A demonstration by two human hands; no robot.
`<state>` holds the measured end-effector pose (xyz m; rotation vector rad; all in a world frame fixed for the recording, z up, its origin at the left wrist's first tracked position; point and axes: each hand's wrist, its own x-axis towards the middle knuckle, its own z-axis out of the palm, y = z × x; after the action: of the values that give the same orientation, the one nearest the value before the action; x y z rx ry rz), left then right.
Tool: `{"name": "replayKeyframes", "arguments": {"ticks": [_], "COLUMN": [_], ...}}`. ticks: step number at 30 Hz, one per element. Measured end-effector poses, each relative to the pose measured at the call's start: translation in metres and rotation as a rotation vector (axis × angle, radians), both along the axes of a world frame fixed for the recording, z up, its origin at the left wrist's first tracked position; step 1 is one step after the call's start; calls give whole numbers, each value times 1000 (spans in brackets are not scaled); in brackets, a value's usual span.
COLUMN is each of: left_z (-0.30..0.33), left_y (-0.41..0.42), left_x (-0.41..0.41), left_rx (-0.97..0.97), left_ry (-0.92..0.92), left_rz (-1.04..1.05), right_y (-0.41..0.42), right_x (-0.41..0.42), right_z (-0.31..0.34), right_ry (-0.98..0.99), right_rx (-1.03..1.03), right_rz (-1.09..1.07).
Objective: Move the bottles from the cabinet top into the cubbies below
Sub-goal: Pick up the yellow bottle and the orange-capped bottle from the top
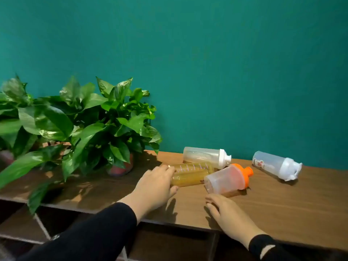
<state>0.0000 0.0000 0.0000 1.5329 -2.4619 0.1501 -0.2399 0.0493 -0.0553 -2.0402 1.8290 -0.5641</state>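
Four bottles lie on their sides on the cabinet top (263,208), none yet in the cubbies (169,242) that open dark beneath its front edge. The amber bottle (190,175) lies near the middle of the top, its base toward the left hand (154,187); the orange-capped bottle (228,178) touches its right end and points toward the back edge; the white-capped bottle (206,157) lies just behind the amber one, near the wall; the clear flip-lid bottle (276,167) lies well apart toward the right. A potted plant (79,125) fills the left end of the top. The left hand rests over the base end of the amber bottle, fingers (165,169) curled on its upper side and the thumb below, so a grasp appears to be forming, though whether it has closed firmly cannot be told. The right hand (227,213) lies near the front edge, just short of the orange-capped bottle, fingers (211,201) spread and holding nothing. The step in hand is judged to be the first pickup, with no bottle yet lifted. The next move calls for closing the left fingers around the amber barrel, lifting it clear of the orange-capped bottle it touches without rolling that one, then lowering it past the front edge into a cubby below.
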Motion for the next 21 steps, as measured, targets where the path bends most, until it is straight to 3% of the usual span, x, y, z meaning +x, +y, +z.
{"name": "replayKeyframes", "arguments": {"ticks": [3,5,10,21], "left_z": [-23,-34,-55,-83], "left_y": [-33,-55,-100,-69], "left_x": [2,2,-5,37], "left_rx": [88,110,152,19], "left_ry": [147,98,-70,45], "left_rz": [171,223,160,152], "right_y": [-11,-12,-14,-8], "right_x": [-2,1,6,2], "right_z": [-33,-44,-48,-59], "right_ry": [9,61,117,82], "right_rx": [19,-33,-88,-133], "right_rz": [6,-2,-48,-11]}}
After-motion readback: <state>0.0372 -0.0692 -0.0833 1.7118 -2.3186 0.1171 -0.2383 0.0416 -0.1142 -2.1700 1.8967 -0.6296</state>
